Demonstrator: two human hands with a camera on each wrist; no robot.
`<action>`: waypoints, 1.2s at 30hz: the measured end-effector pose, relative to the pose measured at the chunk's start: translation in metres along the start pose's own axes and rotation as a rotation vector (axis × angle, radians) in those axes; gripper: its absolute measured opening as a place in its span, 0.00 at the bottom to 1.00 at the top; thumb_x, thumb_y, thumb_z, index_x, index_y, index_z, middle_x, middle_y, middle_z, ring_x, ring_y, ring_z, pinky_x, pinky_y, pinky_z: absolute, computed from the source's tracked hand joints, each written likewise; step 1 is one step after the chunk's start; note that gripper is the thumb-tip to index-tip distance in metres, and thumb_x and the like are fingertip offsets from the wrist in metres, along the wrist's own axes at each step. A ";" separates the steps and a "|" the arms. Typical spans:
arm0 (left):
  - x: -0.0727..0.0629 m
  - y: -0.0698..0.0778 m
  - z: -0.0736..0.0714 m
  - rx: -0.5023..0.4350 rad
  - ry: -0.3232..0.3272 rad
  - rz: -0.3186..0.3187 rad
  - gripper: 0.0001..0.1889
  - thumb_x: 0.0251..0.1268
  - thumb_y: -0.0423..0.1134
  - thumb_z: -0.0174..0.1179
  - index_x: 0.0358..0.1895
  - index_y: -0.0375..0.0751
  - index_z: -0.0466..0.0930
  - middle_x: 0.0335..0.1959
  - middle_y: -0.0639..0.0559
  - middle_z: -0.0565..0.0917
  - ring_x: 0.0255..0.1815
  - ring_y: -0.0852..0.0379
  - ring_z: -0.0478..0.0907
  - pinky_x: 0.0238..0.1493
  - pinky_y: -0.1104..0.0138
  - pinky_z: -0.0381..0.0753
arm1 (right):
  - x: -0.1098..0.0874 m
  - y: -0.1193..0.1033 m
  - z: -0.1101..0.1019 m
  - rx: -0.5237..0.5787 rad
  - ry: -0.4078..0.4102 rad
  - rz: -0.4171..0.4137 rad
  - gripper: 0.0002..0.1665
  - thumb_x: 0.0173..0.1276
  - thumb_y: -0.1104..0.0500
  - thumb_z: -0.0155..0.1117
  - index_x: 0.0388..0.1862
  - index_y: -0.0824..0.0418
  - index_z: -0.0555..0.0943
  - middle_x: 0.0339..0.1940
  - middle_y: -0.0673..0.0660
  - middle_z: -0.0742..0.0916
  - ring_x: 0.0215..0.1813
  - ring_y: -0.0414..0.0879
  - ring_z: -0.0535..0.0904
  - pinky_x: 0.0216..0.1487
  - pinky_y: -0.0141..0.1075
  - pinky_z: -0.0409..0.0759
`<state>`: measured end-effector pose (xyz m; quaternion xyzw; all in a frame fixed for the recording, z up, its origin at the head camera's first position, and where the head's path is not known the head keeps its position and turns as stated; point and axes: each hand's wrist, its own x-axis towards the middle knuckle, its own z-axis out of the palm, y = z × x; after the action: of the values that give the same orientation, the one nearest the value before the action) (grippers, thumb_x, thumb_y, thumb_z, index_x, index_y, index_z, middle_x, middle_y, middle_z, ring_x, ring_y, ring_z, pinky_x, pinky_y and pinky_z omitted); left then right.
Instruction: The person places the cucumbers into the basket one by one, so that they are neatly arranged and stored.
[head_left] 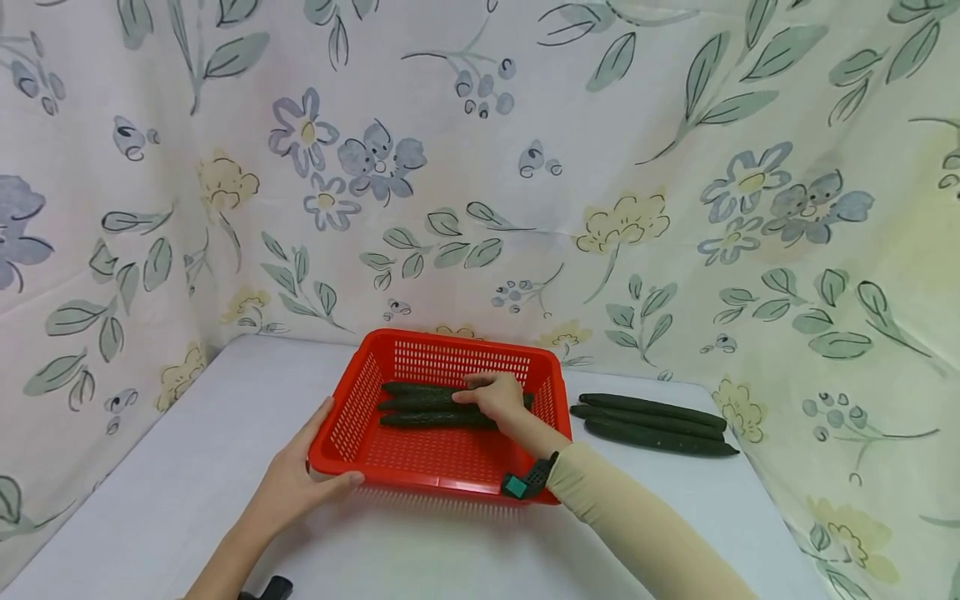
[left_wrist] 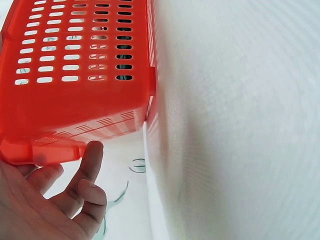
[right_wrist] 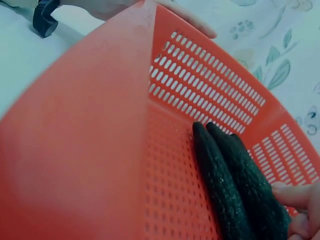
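Observation:
Three dark green cucumbers [head_left: 420, 402] lie side by side in a red plastic basket [head_left: 442, 482] with slotted walls. My right hand [head_left: 495, 396] reaches over the front rim and holds a cucumber [right_wrist: 255, 187] among them, thumb against its side in the right wrist view. Its other fingers are partly hidden there. At the basket's left front corner, my left hand [head_left: 288, 479] rests against the outside, thumb along the front rim and fingers along the left side. In the left wrist view the left-hand fingers [left_wrist: 92, 160] spread loosely beside the basket wall [left_wrist: 70, 100].
Three more cucumbers [head_left: 656, 425] lie in a row on the white table [head_left: 420, 550], right of the basket. A floral cloth [head_left: 465, 167] hangs behind the table and along both sides. Dark bands [head_left: 528, 479] sit on both wrists.

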<state>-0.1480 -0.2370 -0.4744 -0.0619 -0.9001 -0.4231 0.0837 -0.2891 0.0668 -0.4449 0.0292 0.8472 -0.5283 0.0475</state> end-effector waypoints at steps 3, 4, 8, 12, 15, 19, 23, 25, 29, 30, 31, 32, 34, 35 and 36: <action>0.000 0.000 0.000 -0.003 0.000 -0.002 0.64 0.55 0.59 0.80 0.89 0.54 0.45 0.84 0.35 0.60 0.77 0.30 0.67 0.64 0.34 0.79 | 0.000 -0.001 -0.001 0.022 -0.006 -0.014 0.25 0.58 0.56 0.86 0.55 0.59 0.91 0.57 0.55 0.91 0.62 0.57 0.83 0.61 0.52 0.84; 0.000 0.000 0.000 -0.004 0.000 -0.002 0.64 0.55 0.59 0.80 0.89 0.54 0.45 0.84 0.35 0.60 0.77 0.30 0.67 0.64 0.34 0.79 | 0.000 -0.001 -0.001 0.023 -0.006 -0.019 0.25 0.58 0.56 0.86 0.55 0.59 0.91 0.57 0.55 0.91 0.62 0.57 0.84 0.61 0.52 0.84; 0.000 0.000 0.000 -0.003 -0.001 0.000 0.64 0.55 0.59 0.80 0.89 0.53 0.45 0.84 0.35 0.60 0.77 0.30 0.67 0.64 0.34 0.79 | 0.000 -0.002 -0.002 0.010 -0.011 -0.033 0.25 0.58 0.56 0.86 0.55 0.58 0.92 0.58 0.55 0.90 0.61 0.56 0.84 0.60 0.51 0.84; 0.001 0.000 0.000 0.005 0.000 0.001 0.64 0.55 0.59 0.80 0.89 0.53 0.45 0.84 0.34 0.61 0.76 0.30 0.68 0.64 0.34 0.79 | 0.001 -0.006 -0.004 0.018 -0.030 -0.023 0.25 0.60 0.53 0.85 0.56 0.57 0.91 0.58 0.55 0.90 0.61 0.56 0.84 0.60 0.51 0.84; 0.001 0.001 0.000 0.010 0.001 0.001 0.64 0.55 0.60 0.80 0.89 0.53 0.45 0.84 0.34 0.61 0.76 0.30 0.69 0.64 0.33 0.79 | 0.001 -0.010 -0.008 0.052 -0.038 -0.017 0.26 0.61 0.51 0.84 0.58 0.57 0.90 0.59 0.55 0.90 0.57 0.54 0.84 0.55 0.48 0.85; 0.001 0.001 0.000 0.012 0.001 0.000 0.64 0.55 0.60 0.80 0.89 0.53 0.45 0.84 0.34 0.61 0.76 0.30 0.68 0.64 0.33 0.78 | 0.001 -0.019 -0.014 0.114 -0.069 -0.027 0.29 0.64 0.49 0.82 0.62 0.55 0.89 0.58 0.54 0.89 0.51 0.52 0.82 0.44 0.40 0.82; 0.000 0.001 0.000 0.011 0.001 -0.001 0.64 0.55 0.60 0.80 0.89 0.53 0.45 0.84 0.34 0.61 0.77 0.30 0.68 0.64 0.33 0.78 | -0.001 -0.028 -0.021 0.144 -0.100 -0.058 0.30 0.64 0.48 0.82 0.64 0.54 0.88 0.55 0.54 0.90 0.46 0.51 0.79 0.37 0.36 0.77; 0.000 0.000 0.000 0.009 0.001 -0.001 0.64 0.55 0.59 0.80 0.89 0.54 0.45 0.84 0.35 0.61 0.77 0.30 0.68 0.65 0.33 0.78 | -0.002 -0.032 -0.027 0.158 -0.096 -0.083 0.29 0.64 0.48 0.82 0.63 0.55 0.88 0.54 0.53 0.90 0.42 0.49 0.77 0.35 0.35 0.75; 0.000 0.000 0.000 0.004 0.000 -0.001 0.64 0.55 0.59 0.80 0.89 0.54 0.45 0.84 0.35 0.60 0.77 0.30 0.67 0.66 0.33 0.77 | -0.004 -0.042 -0.041 0.173 -0.084 -0.114 0.29 0.64 0.49 0.82 0.63 0.53 0.88 0.57 0.53 0.90 0.50 0.49 0.79 0.45 0.40 0.79; 0.000 0.000 0.001 0.003 0.000 -0.001 0.64 0.55 0.59 0.80 0.89 0.54 0.45 0.84 0.35 0.60 0.77 0.30 0.67 0.66 0.32 0.77 | -0.005 -0.044 -0.044 0.164 -0.080 -0.123 0.29 0.64 0.48 0.82 0.64 0.52 0.88 0.58 0.53 0.89 0.55 0.50 0.79 0.50 0.42 0.80; 0.000 0.000 0.000 0.003 0.000 -0.002 0.64 0.55 0.59 0.80 0.89 0.54 0.45 0.84 0.35 0.60 0.78 0.30 0.67 0.66 0.32 0.77 | -0.006 -0.045 -0.046 0.155 -0.078 -0.133 0.30 0.64 0.48 0.82 0.64 0.52 0.88 0.60 0.53 0.89 0.63 0.52 0.77 0.56 0.45 0.79; 0.000 0.000 0.000 0.004 0.000 -0.003 0.64 0.55 0.59 0.80 0.89 0.54 0.45 0.84 0.35 0.60 0.78 0.30 0.67 0.66 0.32 0.77 | -0.007 -0.046 -0.048 0.145 -0.077 -0.139 0.30 0.64 0.47 0.82 0.64 0.51 0.88 0.60 0.53 0.89 0.66 0.53 0.77 0.59 0.47 0.79; 0.000 0.000 0.000 0.003 0.002 -0.002 0.64 0.55 0.59 0.80 0.89 0.54 0.45 0.84 0.35 0.60 0.77 0.30 0.67 0.66 0.32 0.77 | -0.009 -0.046 -0.049 0.126 -0.070 -0.175 0.30 0.64 0.48 0.82 0.64 0.51 0.88 0.60 0.53 0.89 0.70 0.55 0.76 0.62 0.49 0.80; 0.000 0.000 0.000 0.004 0.003 -0.002 0.64 0.55 0.59 0.80 0.89 0.54 0.45 0.84 0.35 0.61 0.77 0.30 0.67 0.66 0.33 0.77 | -0.010 -0.045 -0.050 0.113 -0.069 -0.195 0.30 0.64 0.48 0.82 0.64 0.51 0.88 0.60 0.53 0.90 0.70 0.55 0.77 0.61 0.48 0.80; 0.000 -0.001 0.000 0.005 0.003 -0.003 0.64 0.55 0.59 0.80 0.89 0.54 0.45 0.84 0.36 0.60 0.77 0.30 0.67 0.66 0.33 0.77 | -0.011 -0.042 -0.051 0.097 -0.068 -0.216 0.30 0.64 0.48 0.82 0.64 0.52 0.88 0.60 0.53 0.90 0.70 0.56 0.77 0.60 0.47 0.81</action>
<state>-0.1485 -0.2373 -0.4747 -0.0596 -0.9011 -0.4210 0.0844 -0.2845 0.0935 -0.3837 -0.0781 0.8168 -0.5713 0.0176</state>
